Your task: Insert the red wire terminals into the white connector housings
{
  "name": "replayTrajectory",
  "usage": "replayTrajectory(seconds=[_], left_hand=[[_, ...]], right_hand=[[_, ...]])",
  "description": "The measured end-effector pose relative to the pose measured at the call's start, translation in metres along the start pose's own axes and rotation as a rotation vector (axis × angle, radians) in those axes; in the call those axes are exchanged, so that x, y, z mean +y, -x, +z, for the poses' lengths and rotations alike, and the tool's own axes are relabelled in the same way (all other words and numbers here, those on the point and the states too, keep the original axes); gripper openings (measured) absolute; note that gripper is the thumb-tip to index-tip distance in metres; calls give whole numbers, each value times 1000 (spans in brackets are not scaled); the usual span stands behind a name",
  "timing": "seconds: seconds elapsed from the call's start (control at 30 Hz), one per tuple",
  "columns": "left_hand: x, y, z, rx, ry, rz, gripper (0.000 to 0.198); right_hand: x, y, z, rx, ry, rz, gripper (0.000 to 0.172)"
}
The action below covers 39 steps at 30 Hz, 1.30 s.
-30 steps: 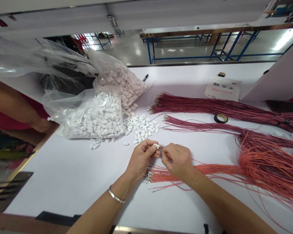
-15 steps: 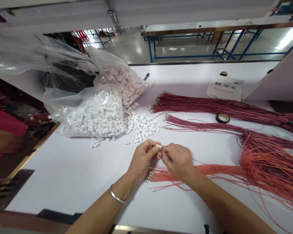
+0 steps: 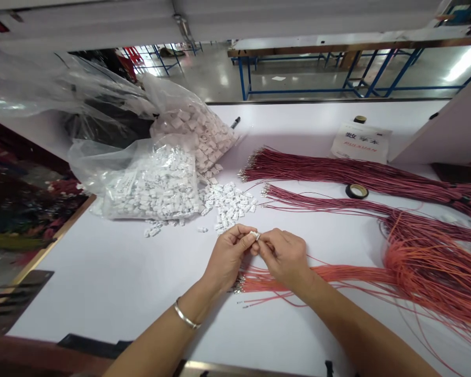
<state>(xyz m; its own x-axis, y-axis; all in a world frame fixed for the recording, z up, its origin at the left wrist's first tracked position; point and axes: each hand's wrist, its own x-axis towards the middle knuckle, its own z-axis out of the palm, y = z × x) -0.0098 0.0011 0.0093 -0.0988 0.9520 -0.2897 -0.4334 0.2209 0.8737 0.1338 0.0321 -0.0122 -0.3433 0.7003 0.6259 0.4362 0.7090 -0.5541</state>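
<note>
My left hand (image 3: 228, 257) pinches a small white plastic connector housing (image 3: 255, 235) between thumb and fingers. My right hand (image 3: 284, 254) is closed against it, its fingertips pinching a thin wire at the housing's right end. Most of that wire is hidden by the fingers. Under and beside both hands lies a bundle of orange wires (image 3: 353, 273) with metal terminals at its left end. Just beyond my left hand is a loose pile of white connector housings (image 3: 231, 204).
A clear bag of white housings (image 3: 157, 183) and a bag of pinkish parts (image 3: 198, 131) stand at left. Dark red wire bundles (image 3: 329, 170) stretch across the right side, with a roll of black tape (image 3: 357, 191) between them. Behind lies a paper notebook (image 3: 361, 142).
Both hands stay together at the housing, with only slight finger movement. The person in red at the left edge has gone out of view.
</note>
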Motion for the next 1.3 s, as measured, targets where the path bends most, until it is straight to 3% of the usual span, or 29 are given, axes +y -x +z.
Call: replayTrajectory(seconds=[0.13, 0.37, 0.77, 0.97, 1.03, 1.13, 1.3], left_hand=[[3, -2, -1, 25, 35, -12, 26], [2, 0, 4, 70, 59, -51, 33], [2, 0, 0, 43, -23, 8, 27], [14, 1, -17, 1, -180, 69, 21], [13, 0, -18, -17, -201, 66, 20], [7, -4, -15, 3, -165, 63, 21], [0, -12, -9, 40, -64, 90, 26]], right_hand=[[1, 0, 0, 14, -19, 27, 13], [2, 0, 1, 9, 24, -2, 17], [4, 2, 0, 7, 8, -14, 20], [14, -17, -22, -191, -78, 114, 10], [26, -27, -34, -262, -3, 204, 9], [46, -42, -46, -270, 229, 271, 10], [67, -62, -42, -397, 477, 271, 10]])
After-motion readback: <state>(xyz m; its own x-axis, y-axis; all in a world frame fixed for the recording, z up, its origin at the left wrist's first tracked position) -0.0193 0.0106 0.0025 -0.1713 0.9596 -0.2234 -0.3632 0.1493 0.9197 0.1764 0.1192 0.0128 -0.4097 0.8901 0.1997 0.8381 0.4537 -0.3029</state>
